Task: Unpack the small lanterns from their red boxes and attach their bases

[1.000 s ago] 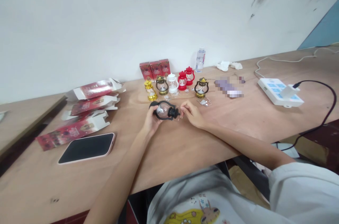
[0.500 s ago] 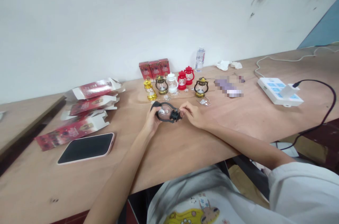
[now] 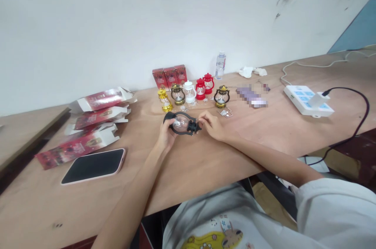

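Observation:
My left hand (image 3: 166, 134) is closed around the base of a small black lantern (image 3: 181, 123) with a clear globe. The lantern lies sideways above the table, its top pointing right. At that top end, my right hand (image 3: 214, 126) has its fingers pinched together; whatever sits between the fingertips is too small to make out. Behind them stand a gold lantern (image 3: 165, 100), a black-and-gold lantern (image 3: 178, 95), a white lantern (image 3: 189, 93) and two red lanterns, the nearer red lantern (image 3: 200, 89) beside the white one. Another black-and-gold lantern (image 3: 221, 97) stands to the right, near small silvery pieces (image 3: 225, 113).
Opened red cartons (image 3: 78, 146) and a phone (image 3: 93, 166) lie on the left. Three red boxes (image 3: 169, 78) and a bottle (image 3: 220, 65) stand along the wall. Crumpled tissue (image 3: 246, 71), a blurred purple item (image 3: 249, 96) and a white power strip (image 3: 307, 100) with cables are to the right.
The fingers of my right hand have shifted slightly at the lantern's top end. My left hand keeps its hold on the base. The whole view has moved a little.

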A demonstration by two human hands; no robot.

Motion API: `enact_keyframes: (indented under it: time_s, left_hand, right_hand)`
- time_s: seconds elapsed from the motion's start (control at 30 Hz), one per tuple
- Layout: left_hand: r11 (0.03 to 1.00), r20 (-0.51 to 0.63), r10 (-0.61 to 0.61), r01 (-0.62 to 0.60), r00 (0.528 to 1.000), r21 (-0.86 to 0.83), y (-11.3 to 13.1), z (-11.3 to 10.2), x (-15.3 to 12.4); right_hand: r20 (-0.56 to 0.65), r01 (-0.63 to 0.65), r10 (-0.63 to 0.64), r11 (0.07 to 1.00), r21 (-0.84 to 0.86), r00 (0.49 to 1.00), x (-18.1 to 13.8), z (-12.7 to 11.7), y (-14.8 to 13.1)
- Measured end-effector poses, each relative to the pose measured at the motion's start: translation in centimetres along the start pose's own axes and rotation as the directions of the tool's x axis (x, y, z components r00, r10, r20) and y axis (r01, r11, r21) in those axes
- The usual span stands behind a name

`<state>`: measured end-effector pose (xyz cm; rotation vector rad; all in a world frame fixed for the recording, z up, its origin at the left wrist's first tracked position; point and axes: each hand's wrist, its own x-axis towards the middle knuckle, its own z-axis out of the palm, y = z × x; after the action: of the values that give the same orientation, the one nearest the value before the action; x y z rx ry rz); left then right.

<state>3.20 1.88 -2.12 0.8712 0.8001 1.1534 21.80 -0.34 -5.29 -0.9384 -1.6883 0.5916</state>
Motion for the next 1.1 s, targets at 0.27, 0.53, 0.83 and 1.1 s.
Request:
enact_keyframes:
  time_s: [0.27, 0.53, 0.83, 1.1]
  left_hand:
    - [0.995, -0.107, 0.100, -0.097, 0.989, 0.028, -0.5, -0.4, 0.8]
    - [0.606, 0.070, 0.468, -0.378, 0.881, 0.700, -2.0, -1.2, 1.2]
    - [0.524, 0.353, 0.292, -0.457, 0.889, 0.719, -2.6, -0.9, 0.2]
    - [0.449, 0.491, 0.259, -0.554, 0.832, 0.701, -2.5, -1.3, 0.2]
  right_hand:
    - [-0.044, -0.214, 0.230, 0.948, 0.236, 0.972, 0.9, -0.2, 2.1]
    - [-0.242, -0.064, 0.053, 0.997, -0.041, 0.969, -0.2, 0.2, 0.3]
    - [0.008, 0.432, -0.462, 0.822, -0.372, 0.887, -1.0, 0.2, -0.8]
    - [-0.180, 0.051, -0.092, 0.975, -0.217, 0.979, -0.5, 0.2, 0.3]
